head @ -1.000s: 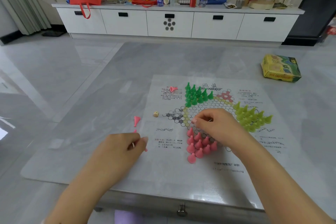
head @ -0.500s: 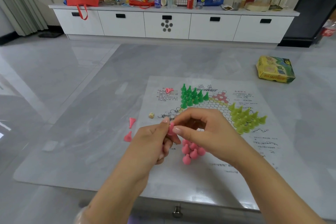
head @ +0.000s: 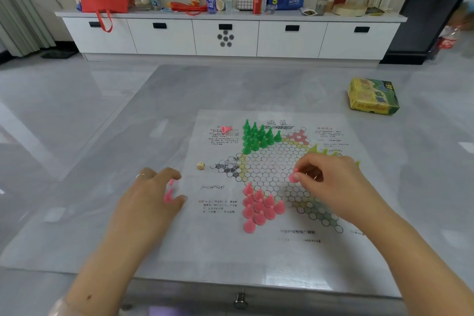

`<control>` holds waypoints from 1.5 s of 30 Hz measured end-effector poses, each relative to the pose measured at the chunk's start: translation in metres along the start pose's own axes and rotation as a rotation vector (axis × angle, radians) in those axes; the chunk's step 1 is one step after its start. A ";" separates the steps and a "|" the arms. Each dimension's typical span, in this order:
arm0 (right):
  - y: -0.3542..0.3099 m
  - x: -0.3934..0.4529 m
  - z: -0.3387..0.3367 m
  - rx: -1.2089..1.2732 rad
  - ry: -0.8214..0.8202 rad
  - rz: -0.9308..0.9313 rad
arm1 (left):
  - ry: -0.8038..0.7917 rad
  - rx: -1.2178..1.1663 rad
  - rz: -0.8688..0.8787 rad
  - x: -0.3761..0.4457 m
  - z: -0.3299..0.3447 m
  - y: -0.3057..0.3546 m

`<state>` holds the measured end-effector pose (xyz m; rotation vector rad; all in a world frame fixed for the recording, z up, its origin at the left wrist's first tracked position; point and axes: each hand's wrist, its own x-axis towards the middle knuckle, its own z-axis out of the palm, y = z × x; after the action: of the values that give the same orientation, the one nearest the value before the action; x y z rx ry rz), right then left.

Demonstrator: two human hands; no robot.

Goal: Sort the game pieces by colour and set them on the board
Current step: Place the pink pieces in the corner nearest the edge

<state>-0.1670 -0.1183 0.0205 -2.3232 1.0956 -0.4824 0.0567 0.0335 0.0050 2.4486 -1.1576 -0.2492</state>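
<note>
The paper board (head: pixel 272 249) lies flat on the table. A cluster of pink pieces (head: pixel 259 208) stands on its lower point, dark green pieces (head: pixel 257 137) on the upper left point, and yellow-green pieces (head: pixel 324 152) on the right, mostly hidden by my right hand. My right hand (head: pixel 331 182) pinches one pink piece (head: pixel 293 177) above the hexagon cells, up and right of the pink cluster. My left hand (head: pixel 151 197) is off the board's left edge, its fingers spread around two loose pink pieces (head: pixel 168 196). Another pink piece (head: pixel 226 129) lies on its side at the upper left.
A small die (head: pixel 200 165) sits just left of the board's grid. A yellow-green game box (head: pixel 373 96) lies at the table's far right. The table's front edge with a drawer knob (head: pixel 240 300) is close to me. A white cabinet (head: pixel 225 36) stands beyond.
Half a second ago both hands met over the board with a pink piece between them. Now my right hand has carried it right, and my left hand has gone back to the loose pink pieces.
</note>
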 end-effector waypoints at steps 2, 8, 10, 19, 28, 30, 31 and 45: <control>0.005 -0.002 0.000 -0.070 -0.044 -0.015 | -0.039 0.079 -0.011 0.001 0.002 -0.005; 0.010 -0.006 0.002 -0.086 -0.162 -0.014 | -0.089 0.069 0.023 0.004 0.010 -0.009; 0.010 -0.005 0.005 -0.099 -0.179 -0.028 | -0.084 0.046 0.030 0.004 0.010 -0.009; 0.012 -0.004 0.010 -0.132 -0.210 -0.076 | -0.052 -0.106 0.066 0.001 0.007 0.005; 0.012 -0.007 0.011 -0.151 -0.217 -0.120 | -0.035 -0.177 0.065 -0.003 0.005 0.015; 0.012 -0.007 0.011 -0.158 -0.215 -0.118 | -0.030 -0.196 0.076 -0.004 0.007 0.017; 0.011 -0.007 0.011 -0.159 -0.212 -0.117 | -0.027 -0.205 0.085 -0.005 0.007 0.018; -0.025 -0.012 0.011 0.182 0.044 -0.179 | -0.225 -0.891 0.058 -0.015 0.012 0.049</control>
<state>-0.1536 -0.0926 0.0255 -2.2679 0.8287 -0.6747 0.0089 0.0136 0.0160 1.6214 -0.9142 -0.8349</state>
